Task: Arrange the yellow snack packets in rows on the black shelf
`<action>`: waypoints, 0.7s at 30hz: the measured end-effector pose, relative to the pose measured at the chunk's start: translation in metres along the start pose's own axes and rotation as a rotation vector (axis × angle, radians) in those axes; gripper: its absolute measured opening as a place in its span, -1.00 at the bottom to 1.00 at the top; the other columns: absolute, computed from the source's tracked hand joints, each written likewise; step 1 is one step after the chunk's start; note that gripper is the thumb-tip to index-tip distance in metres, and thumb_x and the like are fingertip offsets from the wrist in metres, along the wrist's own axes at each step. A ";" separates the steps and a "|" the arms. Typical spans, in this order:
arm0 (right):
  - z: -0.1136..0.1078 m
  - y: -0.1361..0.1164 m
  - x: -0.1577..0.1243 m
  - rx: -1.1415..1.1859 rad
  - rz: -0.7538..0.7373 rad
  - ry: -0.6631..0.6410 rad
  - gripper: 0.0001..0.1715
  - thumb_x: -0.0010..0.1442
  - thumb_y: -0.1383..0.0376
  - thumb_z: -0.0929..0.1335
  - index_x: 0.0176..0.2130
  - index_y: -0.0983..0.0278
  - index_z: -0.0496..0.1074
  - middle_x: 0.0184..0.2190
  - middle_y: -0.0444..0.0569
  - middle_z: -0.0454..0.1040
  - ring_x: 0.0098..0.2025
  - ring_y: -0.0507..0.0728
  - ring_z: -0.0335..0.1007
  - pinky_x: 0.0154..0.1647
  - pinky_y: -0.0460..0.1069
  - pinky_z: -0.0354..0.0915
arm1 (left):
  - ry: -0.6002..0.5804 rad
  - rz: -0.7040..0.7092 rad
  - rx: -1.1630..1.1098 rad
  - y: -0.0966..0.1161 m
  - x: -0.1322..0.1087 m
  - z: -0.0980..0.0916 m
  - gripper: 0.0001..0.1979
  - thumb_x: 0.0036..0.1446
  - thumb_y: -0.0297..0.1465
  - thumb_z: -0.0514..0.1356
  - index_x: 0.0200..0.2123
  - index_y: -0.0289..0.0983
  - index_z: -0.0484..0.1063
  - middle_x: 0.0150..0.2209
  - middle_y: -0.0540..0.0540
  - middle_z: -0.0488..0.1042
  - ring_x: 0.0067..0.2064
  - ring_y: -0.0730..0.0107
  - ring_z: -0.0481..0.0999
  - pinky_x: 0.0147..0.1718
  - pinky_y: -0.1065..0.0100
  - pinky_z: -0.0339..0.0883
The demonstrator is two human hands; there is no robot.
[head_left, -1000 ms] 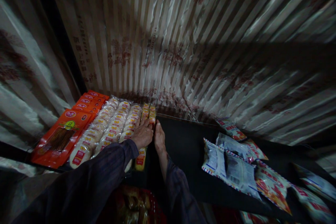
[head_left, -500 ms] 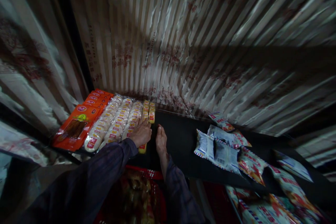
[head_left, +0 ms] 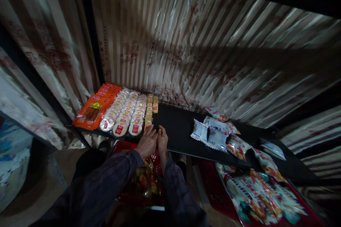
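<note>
Head view, with your hands as the centre of the clock: two columns of small, oblong yellow packets in shiny clear wrapping (head_left: 149, 112) lie on the long black shelf (head_left: 176, 127) at 12 o'clock. The left-hand column is longer and runs forward to your fingers; the right-hand one is short and sits towards the back. Red labels mark the packets, brightest on the front one of the short column. Your left hand (head_left: 147, 143) is bent, its fingertips at the near end of the long column; your right hand (head_left: 162, 140) is just beside it, fingers partly curled at the shelf's front edge. You can't tell whether either grips anything, as the palms face away.

At 10 o'clock, touching one another, are three overlapping rows of round white cakes in clear plastic (head_left: 124, 118); past them lie flat orange-red pouches (head_left: 93, 113). Blue-and-white and red printed pillow packets (head_left: 216, 139) are scattered at 3 o'clock.

Your left fingers cover the nearest yellow packet in part, and the print is too small to read. At 6 o'clock, your forearms hide much of the red plastic basket (head_left: 123, 145), and its golden wrapped contents (head_left: 146, 181) are dim and blurred.
</note>
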State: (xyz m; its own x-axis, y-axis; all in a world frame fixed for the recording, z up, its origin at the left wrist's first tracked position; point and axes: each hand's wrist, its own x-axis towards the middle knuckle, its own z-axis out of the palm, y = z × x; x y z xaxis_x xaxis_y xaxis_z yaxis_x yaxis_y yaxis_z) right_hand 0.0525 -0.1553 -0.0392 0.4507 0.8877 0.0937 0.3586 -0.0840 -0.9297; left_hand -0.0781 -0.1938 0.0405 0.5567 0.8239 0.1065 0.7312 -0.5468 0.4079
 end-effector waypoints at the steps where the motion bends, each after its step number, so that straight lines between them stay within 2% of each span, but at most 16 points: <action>1: 0.000 -0.002 -0.005 -0.010 0.010 0.001 -0.40 0.25 0.11 0.18 0.07 0.38 0.50 0.11 0.23 0.55 0.10 0.21 0.50 0.23 0.11 0.31 | -0.011 -0.013 -0.012 0.001 -0.005 0.003 -0.47 0.23 -0.50 0.04 0.24 -0.53 0.35 0.32 -0.37 0.34 0.50 0.02 -0.02 0.44 0.03 -0.01; 8: 0.000 -0.014 -0.043 -0.097 -0.039 0.008 -0.45 0.21 0.23 0.18 0.05 0.39 0.50 0.09 0.20 0.55 0.12 0.19 0.46 0.27 0.10 0.27 | -0.019 0.037 -0.017 -0.001 -0.046 0.019 -0.49 0.18 -0.62 -0.01 0.19 -0.53 0.38 0.23 -0.40 0.44 0.36 0.21 0.33 0.44 0.15 0.05; 12: 0.003 -0.014 -0.071 -0.109 -0.085 0.026 -0.52 0.19 0.26 0.18 -0.01 0.32 0.51 0.01 0.15 0.58 0.09 0.19 0.44 0.24 0.12 0.27 | -0.038 0.027 -0.066 -0.015 -0.073 0.033 -0.63 0.19 -0.61 0.01 -0.04 -0.42 0.53 0.07 -0.34 0.56 0.39 0.25 0.28 0.43 0.18 0.10; 13: 0.003 -0.012 -0.079 -0.094 -0.089 0.030 -0.52 0.19 0.27 0.18 -0.02 0.30 0.51 -0.01 0.13 0.58 0.09 0.19 0.44 0.23 0.12 0.28 | -0.041 0.016 -0.074 -0.019 -0.080 0.038 -0.64 0.19 -0.61 0.01 -0.08 -0.40 0.55 0.08 -0.34 0.56 0.41 0.25 0.24 0.43 0.18 0.12; 15: 0.006 -0.006 -0.098 -0.068 -0.100 0.042 -0.52 0.17 0.29 0.17 -0.03 0.28 0.50 -0.02 0.11 0.59 0.09 0.19 0.44 0.22 0.12 0.29 | -0.066 -0.031 -0.084 -0.027 -0.093 0.048 -0.63 0.19 -0.60 0.03 -0.02 -0.41 0.53 0.20 -0.35 0.48 0.41 0.22 0.24 0.40 0.17 0.17; 17: 0.010 0.004 -0.119 -0.091 -0.116 0.029 -0.52 0.14 0.30 0.18 -0.05 0.27 0.51 -0.03 0.11 0.58 0.10 0.20 0.43 0.24 0.13 0.27 | -0.133 -0.099 -0.100 -0.036 -0.106 0.059 -0.60 0.17 -0.61 0.06 0.04 -0.41 0.51 0.24 -0.33 0.45 0.35 0.20 0.35 0.35 0.20 0.24; 19: 0.015 0.017 -0.139 -0.123 -0.078 -0.004 -0.54 0.12 0.28 0.19 -0.10 0.26 0.53 -0.07 0.12 0.58 0.06 0.22 0.45 0.20 0.13 0.31 | -0.199 -0.192 -0.123 -0.046 -0.119 0.069 -0.63 0.16 -0.64 0.08 -0.02 -0.39 0.54 0.16 -0.29 0.52 0.24 0.22 0.47 0.27 0.26 0.33; 21: 0.021 0.029 -0.155 -0.162 0.010 -0.100 -0.60 0.15 0.23 0.20 -0.18 0.21 0.56 -0.14 0.09 0.60 -0.02 0.25 0.50 0.13 0.15 0.36 | -0.196 -0.312 -0.143 -0.055 -0.132 0.078 -0.69 0.15 -0.67 0.11 -0.14 -0.36 0.57 0.02 -0.23 0.61 0.12 0.25 0.57 0.15 0.33 0.42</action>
State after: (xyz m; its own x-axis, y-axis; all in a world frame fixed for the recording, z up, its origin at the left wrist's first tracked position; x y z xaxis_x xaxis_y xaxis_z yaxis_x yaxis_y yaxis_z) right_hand -0.0238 -0.2863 -0.0884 0.3743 0.9264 0.0417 0.4854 -0.1574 -0.8600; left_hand -0.1616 -0.2840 -0.0665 0.3911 0.8956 -0.2118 0.8226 -0.2370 0.5170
